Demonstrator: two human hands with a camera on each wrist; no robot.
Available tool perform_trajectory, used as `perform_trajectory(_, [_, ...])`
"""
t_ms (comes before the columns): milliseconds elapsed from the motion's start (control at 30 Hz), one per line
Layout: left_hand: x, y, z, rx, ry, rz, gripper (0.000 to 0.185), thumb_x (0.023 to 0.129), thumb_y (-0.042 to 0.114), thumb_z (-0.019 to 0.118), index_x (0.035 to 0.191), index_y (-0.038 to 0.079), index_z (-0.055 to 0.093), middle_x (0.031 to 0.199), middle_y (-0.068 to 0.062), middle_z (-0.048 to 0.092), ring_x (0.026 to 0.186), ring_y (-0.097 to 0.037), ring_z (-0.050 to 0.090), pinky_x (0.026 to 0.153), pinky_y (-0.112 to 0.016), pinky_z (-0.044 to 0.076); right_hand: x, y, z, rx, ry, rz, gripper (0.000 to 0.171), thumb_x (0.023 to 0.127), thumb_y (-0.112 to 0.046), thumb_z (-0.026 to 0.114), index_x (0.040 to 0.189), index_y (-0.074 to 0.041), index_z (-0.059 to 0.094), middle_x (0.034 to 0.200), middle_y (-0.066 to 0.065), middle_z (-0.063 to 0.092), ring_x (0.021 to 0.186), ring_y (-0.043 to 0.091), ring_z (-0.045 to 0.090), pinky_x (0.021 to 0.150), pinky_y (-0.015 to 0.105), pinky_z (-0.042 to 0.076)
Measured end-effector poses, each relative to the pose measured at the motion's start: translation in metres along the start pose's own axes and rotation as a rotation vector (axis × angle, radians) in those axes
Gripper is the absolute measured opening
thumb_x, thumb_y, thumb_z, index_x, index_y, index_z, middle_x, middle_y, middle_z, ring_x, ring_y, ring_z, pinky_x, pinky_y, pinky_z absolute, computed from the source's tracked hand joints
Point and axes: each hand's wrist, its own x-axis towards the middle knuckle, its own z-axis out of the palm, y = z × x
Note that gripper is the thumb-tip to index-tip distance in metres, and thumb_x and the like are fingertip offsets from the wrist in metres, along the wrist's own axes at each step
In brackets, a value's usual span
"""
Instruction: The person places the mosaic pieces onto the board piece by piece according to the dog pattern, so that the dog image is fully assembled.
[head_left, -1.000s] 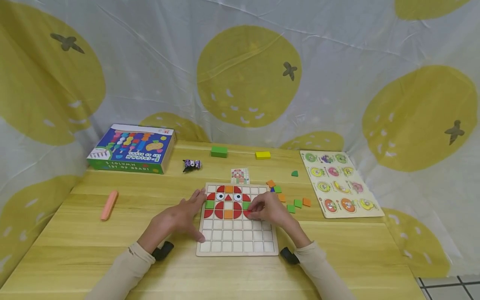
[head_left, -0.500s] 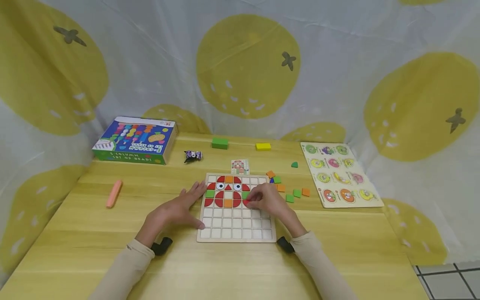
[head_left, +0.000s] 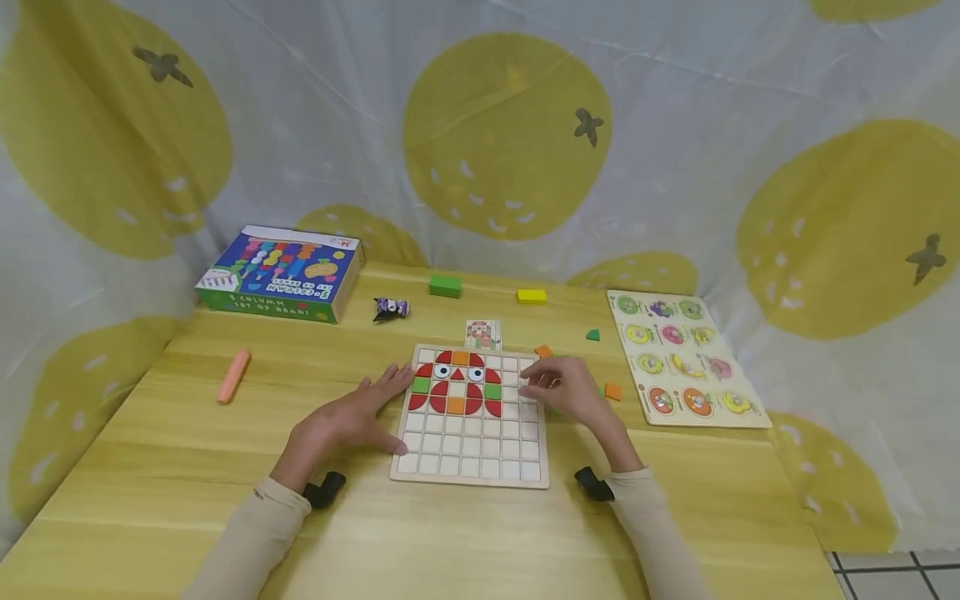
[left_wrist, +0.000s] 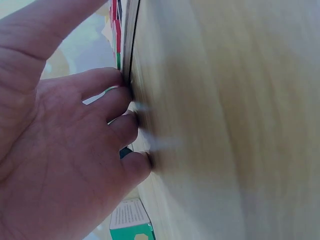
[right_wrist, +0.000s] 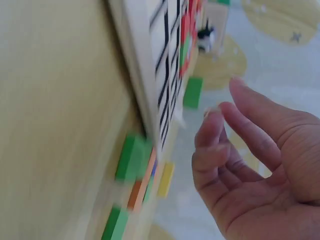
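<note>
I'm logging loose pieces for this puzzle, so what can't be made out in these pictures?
- Head view: the right hand covers most coloured tiles beside the wooden grid board; count unknown.
- Head view: the small pattern card is too small to read.
- Right wrist view: green and orange tiles are motion-blurred.
- Left wrist view: the left hand hides the board.

Two bare hands, the left hand (head_left: 341,425) and the right hand (head_left: 566,390), come out of long, close-fitting beige sleeves (head_left: 251,533). A small black device (head_left: 324,488) is strapped under each wrist.
</note>
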Motion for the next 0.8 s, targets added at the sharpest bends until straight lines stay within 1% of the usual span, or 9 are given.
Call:
perform_trajectory(100, [0.003, 0.0, 0.001, 0.007, 0.003, 0.012, 0.117, 0.084, 0.037, 0.094, 0.174, 0.024, 0.021, 0.181, -0.017, 0.005, 0.159, -0.062, 0.001, 0.125, -0.077, 0.015, 0.0, 0.014, -0.013, -0.007, 0.035, 0.026, 0.02, 0.093, -0.009, 0.086, 0.111, 0.0, 0.082, 0.09, 0.005, 0.076, 0.079, 0.018, 0.069, 0.071, 0.028, 0.058])
perform_trajectory(167, [0.003, -0.001, 0.003, 0.014, 0.002, 0.016, 0.118, 0.083, 0.038, 0.095, 0.174, 0.023, 0.021, 0.181, -0.018, 0.005, 0.159, -0.063, 0.002, 0.124, -0.077, 0.015, -0.001, 0.022, -0.019, -0.008, 0.032, 0.038, 0.021, 0.094, -0.009, 0.085, 0.112, 0.001, 0.081, 0.093, 0.006, 0.077, 0.081, 0.019, 0.07, 0.073, 0.029, 0.059])
perform_trajectory(300, [0.003, -0.005, 0.005, 0.019, 0.007, 0.029, 0.119, 0.082, 0.038, 0.095, 0.174, 0.02, 0.023, 0.181, -0.018, 0.006, 0.16, -0.061, 0.002, 0.125, -0.076, 0.014, -0.003, 0.035, -0.023, 0.003, 0.035, 0.043, 0.022, 0.094, -0.009, 0.085, 0.114, 0.0, 0.081, 0.099, 0.009, 0.078, 0.084, 0.022, 0.072, 0.076, 0.033, 0.061])
perform_trajectory(400, [0.003, -0.009, 0.005, 0.016, 0.012, 0.038, 0.119, 0.082, 0.038, 0.096, 0.174, 0.021, 0.022, 0.181, -0.017, 0.006, 0.16, -0.06, 0.001, 0.126, -0.075, 0.012, -0.002, 0.043, -0.025, 0.004, 0.054, 0.046, 0.022, 0.094, -0.009, 0.085, 0.113, 0.001, 0.08, 0.1, 0.011, 0.078, 0.085, 0.023, 0.072, 0.077, 0.035, 0.061])
perform_trajectory(500, [0.006, -0.008, 0.002, 0.02, 0.016, 0.045, 0.119, 0.082, 0.04, 0.095, 0.174, 0.022, 0.022, 0.181, -0.017, 0.006, 0.16, -0.061, 0.002, 0.125, -0.076, 0.014, 0.001, 0.049, -0.028, -0.015, 0.071, 0.069, 0.024, 0.093, -0.008, 0.086, 0.114, 0.001, 0.08, 0.104, 0.014, 0.078, 0.086, 0.025, 0.073, 0.078, 0.036, 0.061])
perform_trajectory(600, [0.003, -0.006, -0.001, 0.014, 0.021, 0.044, 0.118, 0.083, 0.039, 0.095, 0.174, 0.022, 0.023, 0.181, -0.017, 0.006, 0.16, -0.061, 0.002, 0.126, -0.075, 0.013, 0.005, 0.051, -0.031, -0.044, 0.061, 0.096, 0.028, 0.092, -0.009, 0.087, 0.117, 0.002, 0.079, 0.108, 0.015, 0.078, 0.09, 0.026, 0.073, 0.08, 0.037, 0.062])
perform_trajectory(667, [0.002, -0.005, -0.001, 0.008, 0.018, 0.045, 0.117, 0.083, 0.038, 0.095, 0.174, 0.021, 0.023, 0.181, -0.018, 0.006, 0.16, -0.06, 0.003, 0.126, -0.075, 0.013, 0.007, 0.052, -0.032, -0.058, 0.054, 0.115, 0.031, 0.092, -0.009, 0.088, 0.119, 0.002, 0.078, 0.108, 0.016, 0.077, 0.091, 0.027, 0.073, 0.081, 0.04, 0.062])
perform_trajectory(800, [0.0, -0.004, -0.001, 0.006, 0.011, 0.034, 0.117, 0.084, 0.038, 0.094, 0.174, 0.021, 0.022, 0.181, -0.018, 0.006, 0.161, -0.059, 0.003, 0.126, -0.074, 0.013, 0.011, 0.056, -0.033, -0.039, 0.037, 0.128, 0.037, 0.091, -0.007, 0.087, 0.124, 0.006, 0.075, 0.105, 0.017, 0.077, 0.093, 0.03, 0.073, 0.082, 0.045, 0.063])
